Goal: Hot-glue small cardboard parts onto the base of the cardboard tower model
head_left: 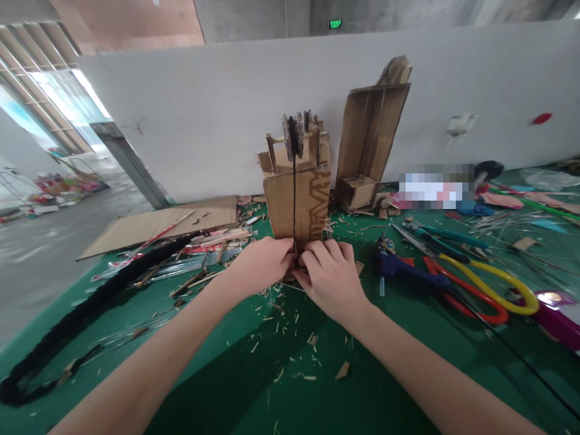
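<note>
A cardboard tower (299, 202) stands upright on the green table (317, 386), with wooden sticks and cardboard wheels (294, 134) on its top. A black string (294, 199) runs straight down its front from the wheels. My left hand (260, 266) and my right hand (330, 272) meet at the tower's base, fingers pinched together around the string's lower end. What lies between the fingertips is hidden.
A taller cardboard frame (369, 139) leans on the white wall behind. Scissors with yellow and red handles (480, 290) and a blue tool (403, 266) lie to the right. A black braided rope (86, 314), flat cardboard (158, 226) and sticks are on the left. Scraps litter the table.
</note>
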A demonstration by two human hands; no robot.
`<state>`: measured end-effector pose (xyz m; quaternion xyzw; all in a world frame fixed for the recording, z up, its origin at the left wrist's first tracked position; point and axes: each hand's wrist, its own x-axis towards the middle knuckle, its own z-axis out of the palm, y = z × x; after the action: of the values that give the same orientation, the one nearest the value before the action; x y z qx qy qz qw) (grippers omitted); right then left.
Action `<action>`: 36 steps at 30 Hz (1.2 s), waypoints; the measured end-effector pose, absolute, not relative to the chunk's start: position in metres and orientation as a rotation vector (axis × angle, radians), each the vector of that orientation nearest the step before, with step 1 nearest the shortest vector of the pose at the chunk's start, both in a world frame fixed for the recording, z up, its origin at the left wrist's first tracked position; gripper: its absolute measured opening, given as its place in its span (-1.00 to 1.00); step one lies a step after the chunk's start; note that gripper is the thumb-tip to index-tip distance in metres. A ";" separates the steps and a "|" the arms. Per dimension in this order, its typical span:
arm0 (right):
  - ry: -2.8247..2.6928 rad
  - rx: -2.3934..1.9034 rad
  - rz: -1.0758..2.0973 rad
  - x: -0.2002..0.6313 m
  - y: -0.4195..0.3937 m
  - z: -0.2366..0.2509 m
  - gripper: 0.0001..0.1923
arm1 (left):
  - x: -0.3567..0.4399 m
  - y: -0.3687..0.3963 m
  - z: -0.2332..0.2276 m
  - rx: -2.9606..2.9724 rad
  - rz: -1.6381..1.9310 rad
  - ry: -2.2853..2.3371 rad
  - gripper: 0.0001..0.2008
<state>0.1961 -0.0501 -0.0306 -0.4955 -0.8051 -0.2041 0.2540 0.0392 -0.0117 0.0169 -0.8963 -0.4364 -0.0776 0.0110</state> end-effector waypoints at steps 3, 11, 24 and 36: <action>-2.244 -1.259 -0.656 0.197 -0.051 -0.031 -0.82 | 0.040 -0.011 0.017 -2.799 -0.254 -1.383 -0.74; -2.273 -1.126 -0.748 0.199 -0.047 -0.037 -0.78 | 0.040 -0.010 0.018 -2.779 -0.246 -1.400 -0.74; -2.011 -1.191 -0.271 0.207 -0.052 -0.034 -0.88 | 0.040 -0.011 0.020 -2.764 -0.228 -1.414 -0.70; -2.085 -1.274 -0.266 0.220 -0.056 -0.021 -0.80 | 0.041 -0.013 0.021 -2.784 -0.252 -1.367 -0.71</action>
<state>0.2202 -0.0561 -0.0208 -0.4882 -0.7993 -0.1021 0.3352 0.0409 -0.0132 0.0209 -0.8946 -0.4392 -0.0809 0.0149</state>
